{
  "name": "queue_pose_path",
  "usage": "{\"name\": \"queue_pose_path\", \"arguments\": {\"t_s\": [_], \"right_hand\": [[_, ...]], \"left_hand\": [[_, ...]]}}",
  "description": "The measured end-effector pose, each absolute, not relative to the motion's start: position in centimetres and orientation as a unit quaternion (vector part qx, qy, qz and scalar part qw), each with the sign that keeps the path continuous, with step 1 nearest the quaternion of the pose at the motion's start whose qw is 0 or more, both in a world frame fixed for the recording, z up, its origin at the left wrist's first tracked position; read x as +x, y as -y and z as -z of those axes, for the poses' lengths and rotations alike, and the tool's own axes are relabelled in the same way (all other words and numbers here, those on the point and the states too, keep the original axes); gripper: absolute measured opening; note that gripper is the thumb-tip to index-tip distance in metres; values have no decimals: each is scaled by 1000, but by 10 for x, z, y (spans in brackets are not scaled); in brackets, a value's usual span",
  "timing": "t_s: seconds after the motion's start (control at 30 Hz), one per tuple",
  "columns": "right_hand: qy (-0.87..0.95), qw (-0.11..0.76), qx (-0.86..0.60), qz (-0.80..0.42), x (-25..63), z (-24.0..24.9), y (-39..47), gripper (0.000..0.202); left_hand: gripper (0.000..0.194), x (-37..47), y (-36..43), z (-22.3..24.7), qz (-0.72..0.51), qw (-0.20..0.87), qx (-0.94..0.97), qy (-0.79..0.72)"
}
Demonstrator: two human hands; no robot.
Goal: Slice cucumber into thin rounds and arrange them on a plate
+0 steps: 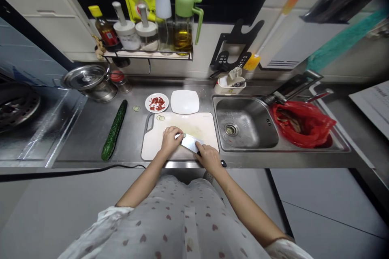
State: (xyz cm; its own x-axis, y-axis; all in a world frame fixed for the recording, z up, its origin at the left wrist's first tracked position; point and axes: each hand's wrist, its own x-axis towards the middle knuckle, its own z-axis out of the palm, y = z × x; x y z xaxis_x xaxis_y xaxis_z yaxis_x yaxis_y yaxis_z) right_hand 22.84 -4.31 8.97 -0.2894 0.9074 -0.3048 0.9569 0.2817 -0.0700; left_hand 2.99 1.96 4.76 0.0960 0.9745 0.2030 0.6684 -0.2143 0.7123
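Note:
My right hand (pixel 209 157) is wrapped round the black handle of a kitchen knife (pixel 190 142), one finger lying along the broad blade. The blade is over the white cutting board (pixel 152 145). At the blade's far end, my left hand (pixel 170 139) has its fingers pinched together. A small pale green piece of cucumber (pixel 184 135) shows at those fingertips, partly hidden. Thin cucumber slices (pixel 160 117) lie at the board's upper left corner. A whole cucumber (pixel 114 129) rests on the steel counter left of the board.
Behind the board are a plate of chopped red pieces (pixel 157 102) and a white square dish (pixel 184 102). More slices (pixel 136 109) lie on the counter. A lidded pot (pixel 88 83) stands back left. Right are the sink (pixel 246 125) and a red plastic bag (pixel 304 123).

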Motion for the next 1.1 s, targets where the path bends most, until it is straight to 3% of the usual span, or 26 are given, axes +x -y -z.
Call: {"name": "queue_pose_path", "arguments": {"t_s": [0.17, 0.33, 0.8, 1.1], "right_hand": [[-772, 112, 612, 129, 238, -87, 41, 48], [-764, 95, 623, 137, 242, -85, 36, 49], [-754, 65, 632, 167, 244, -81, 35, 48], [-743, 58, 639, 191, 242, -82, 34, 50]], "left_hand": [[17, 19, -38, -31, -394, 308, 528, -686], [18, -2, -65, -24, -361, 273, 446, -773], [13, -20, -95, -5, -287, 105, 547, -779], [12, -20, -94, -8, -292, 97, 549, -777]]}}
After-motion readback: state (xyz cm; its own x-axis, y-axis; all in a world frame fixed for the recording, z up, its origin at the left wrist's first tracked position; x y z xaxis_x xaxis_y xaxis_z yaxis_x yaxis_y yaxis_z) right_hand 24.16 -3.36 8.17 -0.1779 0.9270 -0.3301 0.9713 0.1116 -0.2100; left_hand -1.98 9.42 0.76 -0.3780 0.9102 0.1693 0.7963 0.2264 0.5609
